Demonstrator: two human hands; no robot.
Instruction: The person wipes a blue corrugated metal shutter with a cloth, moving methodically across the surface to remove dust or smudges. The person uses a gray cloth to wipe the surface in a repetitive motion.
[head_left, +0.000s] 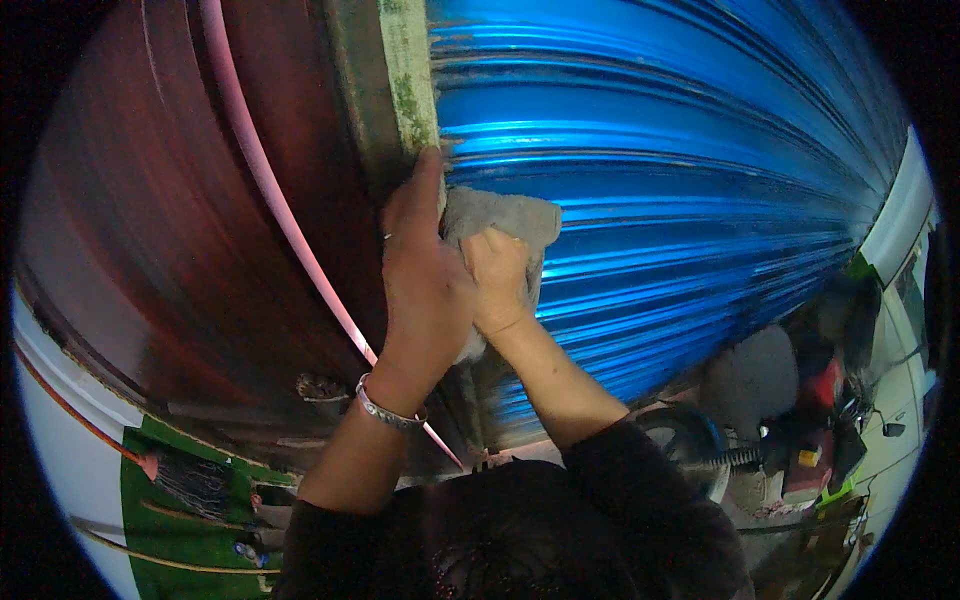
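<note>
My right hand (496, 277) is closed in a fist on a grey cloth (499, 206), which lies against a blue corrugated metal sheet (675, 187). Just left of it, my left hand (427, 292) points upward along a pale, green-stained post (407, 82) at the sheet's edge. It wears a ring and a bracelet (390, 409). One finger is stretched out on the post; the other fingers are partly hidden, so whether they grip anything cannot be told. More pale cloth shows below the two hands.
A pink pipe or hose (270, 180) curves down a dark reddish panel (135, 225) at left. Lower left, a broom (187, 480) with dark bristles is near a green-and-white wall (142, 517). A motorcycle (750, 397) stands at lower right, with a pale vehicle (896, 405) beyond it.
</note>
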